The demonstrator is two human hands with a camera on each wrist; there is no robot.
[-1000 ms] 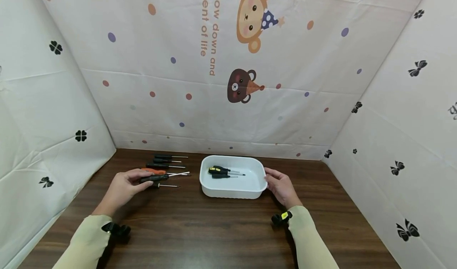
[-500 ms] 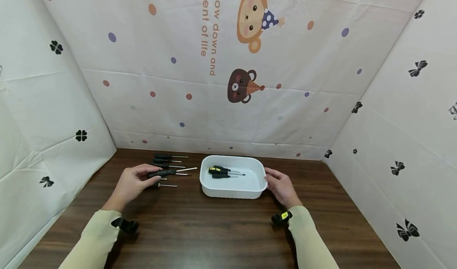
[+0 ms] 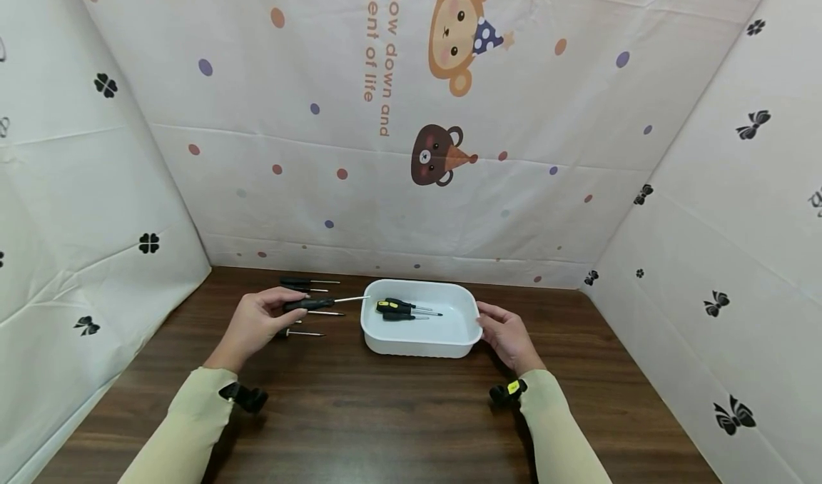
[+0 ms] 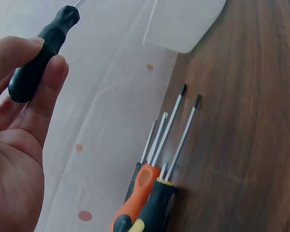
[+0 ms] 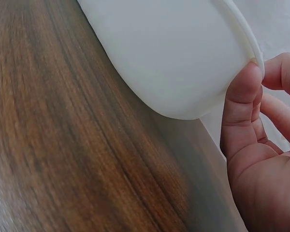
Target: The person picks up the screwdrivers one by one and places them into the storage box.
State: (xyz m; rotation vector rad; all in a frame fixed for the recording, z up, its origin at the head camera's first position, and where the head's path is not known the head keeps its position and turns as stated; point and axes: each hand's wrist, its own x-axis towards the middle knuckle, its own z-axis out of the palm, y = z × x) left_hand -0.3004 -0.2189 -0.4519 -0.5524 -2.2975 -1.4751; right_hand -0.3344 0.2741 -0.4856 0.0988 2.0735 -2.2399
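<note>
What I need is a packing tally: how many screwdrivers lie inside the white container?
3 visible: yellow-marked screwdriver in the middle, black screwdriver beyond, second black screwdriver nearer. Overlaps may hide more.

We had room over the counter [image 3: 385,412] between the sleeves [image 3: 183,423], up to the tub [image 3: 420,348]. Screwdrivers [image 4: 141,186] lay in the way at its left, the right grip [image 3: 509,335] at its right end, a cloth wall [image 3: 321,198] behind.

The left hand [image 3: 258,321] and right hand [image 3: 509,334], held forward and well apart, each form a pinch.
</note>
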